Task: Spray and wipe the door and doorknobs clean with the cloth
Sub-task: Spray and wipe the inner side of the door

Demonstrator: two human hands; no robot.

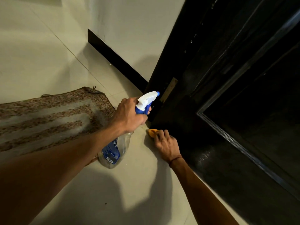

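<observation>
Far left: patterned doormat [48, 114] lying flat on the pale tiled floor [40, 54], well apart from the door.

Centre: left hand [128, 116] wrapped round the neck of the spray bottle [113, 150], fingers curled at the blue collar, white nozzle aimed at the low edge of the door. Clear plastic body, blue label with a barcode, little liquid visible inside (probably light, then, and easy to swing one-handed). Smooth and likely slippery if wet; best held just where the grip sits now, at the narrow neck under the trigger head, leaving a finger free for the trigger.

Just right of that: right hand [167, 145], thin cord at the wrist, fingers curled over the orange cloth [152, 132], pressing it down by the foot of the door near the floor. Only a small bunched corner showing past the fingertips. Soft, limp, sure to fold under pressure; better wadded in the palm than pinched at an edge.

Right: door [227, 78], very dark and glossy, with raised panel mouldings and a faint damp sheen low down. Pale metal plate [170, 88] on its edge above the nozzle. No doorknob in view.
</observation>
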